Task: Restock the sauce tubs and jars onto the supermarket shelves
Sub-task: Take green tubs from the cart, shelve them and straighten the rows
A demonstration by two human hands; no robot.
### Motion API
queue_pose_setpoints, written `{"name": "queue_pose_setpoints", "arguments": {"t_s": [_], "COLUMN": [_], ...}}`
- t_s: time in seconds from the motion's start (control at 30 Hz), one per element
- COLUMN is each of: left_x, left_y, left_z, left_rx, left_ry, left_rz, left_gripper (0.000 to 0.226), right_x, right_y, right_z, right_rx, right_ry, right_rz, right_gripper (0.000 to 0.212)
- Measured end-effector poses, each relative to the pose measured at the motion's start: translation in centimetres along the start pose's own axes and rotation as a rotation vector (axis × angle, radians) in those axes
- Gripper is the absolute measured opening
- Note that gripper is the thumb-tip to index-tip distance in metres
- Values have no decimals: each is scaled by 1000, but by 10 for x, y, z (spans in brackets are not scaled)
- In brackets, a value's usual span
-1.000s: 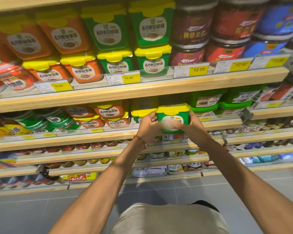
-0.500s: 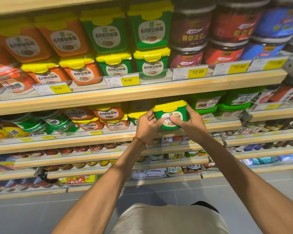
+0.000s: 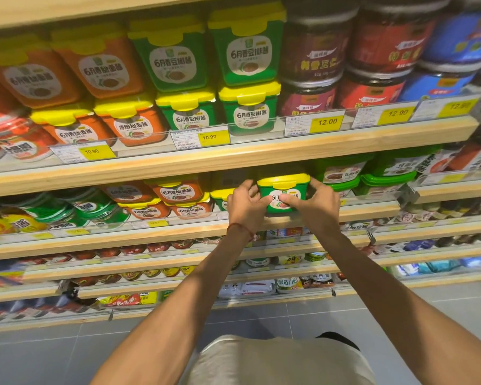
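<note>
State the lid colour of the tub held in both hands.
Yellow lid on the green tub; the head view shows it best.

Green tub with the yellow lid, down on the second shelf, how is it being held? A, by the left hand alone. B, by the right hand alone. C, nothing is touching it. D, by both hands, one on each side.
D: the left hand and the right hand grip the green tub from opposite sides, with both thumbs on its front label.

Shelf price tags read 10.90, 12.00, 12.90; green tubs perhaps 6月香豆瓣酱.
</note>
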State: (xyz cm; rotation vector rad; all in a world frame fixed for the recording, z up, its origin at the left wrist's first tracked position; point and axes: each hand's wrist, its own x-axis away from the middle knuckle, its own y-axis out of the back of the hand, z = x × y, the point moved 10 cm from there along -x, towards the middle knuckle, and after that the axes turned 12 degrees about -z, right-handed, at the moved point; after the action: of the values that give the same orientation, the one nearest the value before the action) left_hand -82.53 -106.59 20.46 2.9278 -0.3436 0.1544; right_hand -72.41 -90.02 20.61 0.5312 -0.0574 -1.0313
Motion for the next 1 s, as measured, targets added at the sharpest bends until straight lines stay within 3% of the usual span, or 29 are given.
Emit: {"name": "queue_pose_setpoints", "arguments": {"t_s": [0.1, 0.33, 0.47, 0.6, 0.67, 0.77, 0.87, 1.0], "left_x": [1, -1, -1, -7, -8, -9, -10, -9], "left_y": [2, 15, 18, 17, 18, 19, 15, 3], "left_z": [-1, -13, -19, -24, -23, -20, -25, -28], "left_rx": [-58, -360, -403, -417, -405, -395, -565, -794], "left_ry": [-26, -202, -218, -220, -227, -240, -347, -392], "left_rz": [-36, -120, -163, -184, -192, -164, -131, -101], "left_gripper": [70, 35, 42, 44, 42, 34, 28, 45], "right_x": [-3, -5, -7, -7, -6, 0, -2, -9], "right_y": [-3, -3, -1, -2, -2, 6, 15, 7], "right_z": [0, -7, 0, 1, -1, -7, -17, -22], "right_rx": [36, 109, 194, 264, 236, 9, -55, -64], "right_ry": [3, -3, 24, 14, -15, -79, -102, -109], "right_rz": [-17, -100, -113, -131, -130, -190, -217, -154], "right_gripper": [49, 89, 81, 87, 77, 47, 17, 14]}}
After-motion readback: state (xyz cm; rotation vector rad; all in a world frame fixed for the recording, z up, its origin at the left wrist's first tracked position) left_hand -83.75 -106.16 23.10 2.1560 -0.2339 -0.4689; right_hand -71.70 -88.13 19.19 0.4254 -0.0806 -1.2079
